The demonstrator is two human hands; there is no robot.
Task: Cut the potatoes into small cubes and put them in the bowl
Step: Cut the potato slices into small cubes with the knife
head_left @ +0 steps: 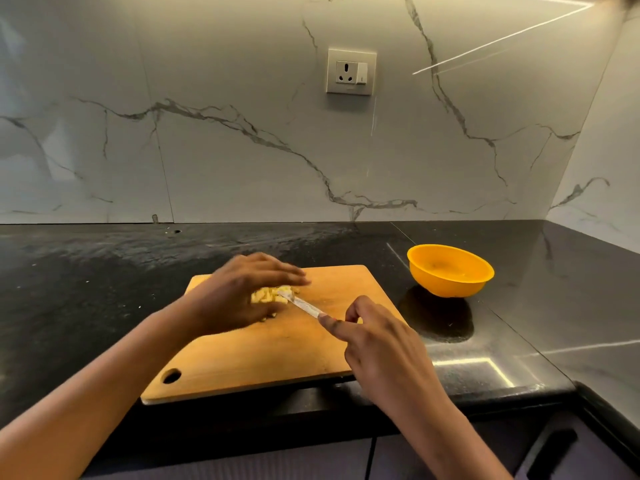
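Observation:
A small heap of pale yellow potato pieces (pixel 268 295) lies on the far left part of a wooden cutting board (pixel 263 355). My left hand (pixel 239 292) cups over and around the heap, fingers stretched out to the right. My right hand (pixel 377 344) grips the handle of a knife (pixel 304 305); its blade points up-left and its tip meets the potato pieces. An orange bowl (pixel 450 270) stands on the counter to the right of the board, and nothing shows inside it.
The board lies on a black stone counter (pixel 104 278), its near edge jutting slightly past the counter's front. A marble wall with a power socket (pixel 351 71) rises behind. The counter turns a corner at the right, beyond the bowl.

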